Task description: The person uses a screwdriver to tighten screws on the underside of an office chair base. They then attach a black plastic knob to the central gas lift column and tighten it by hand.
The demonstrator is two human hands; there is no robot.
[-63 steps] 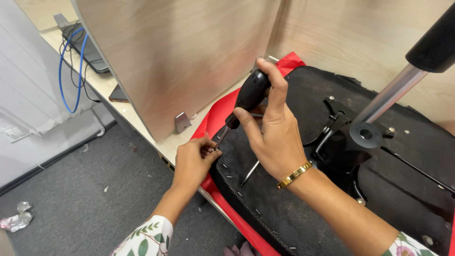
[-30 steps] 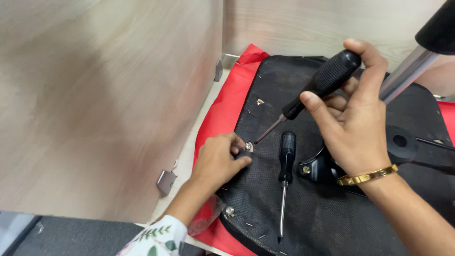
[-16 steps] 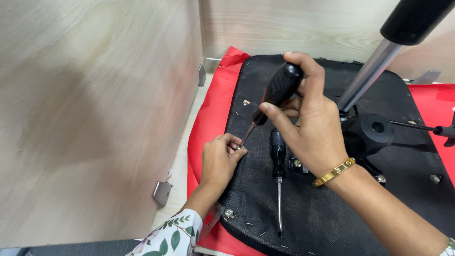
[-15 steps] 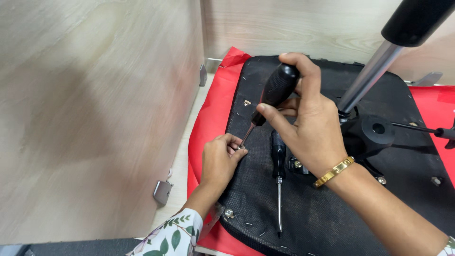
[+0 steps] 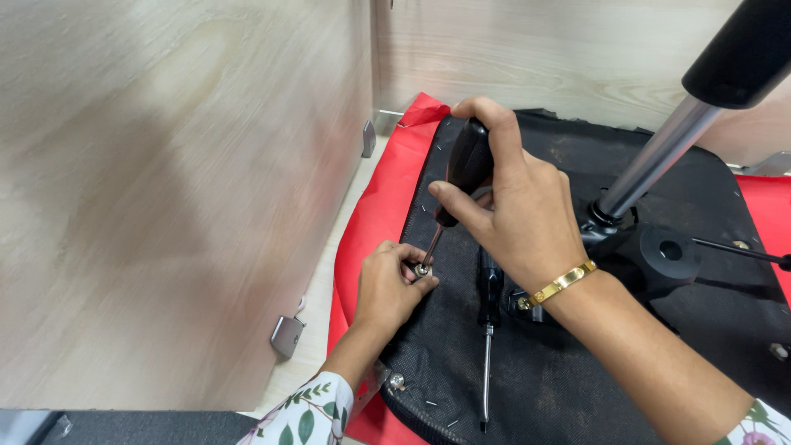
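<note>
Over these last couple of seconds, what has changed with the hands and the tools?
The right hand brought its black-handled screwdriver down from a raised tilt onto the screw that the left hand pinches. The camera view also swung. The grips are unchanged, and the second screwdriver lies as before on the chair underside.

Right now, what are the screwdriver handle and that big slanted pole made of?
The screwdriver handle in the right hand looks like black plastic or rubber: dull, no glare. The pole looks like polished metal: silvery, with bright streaks along it. Its black top sleeve may be plastic.
</note>
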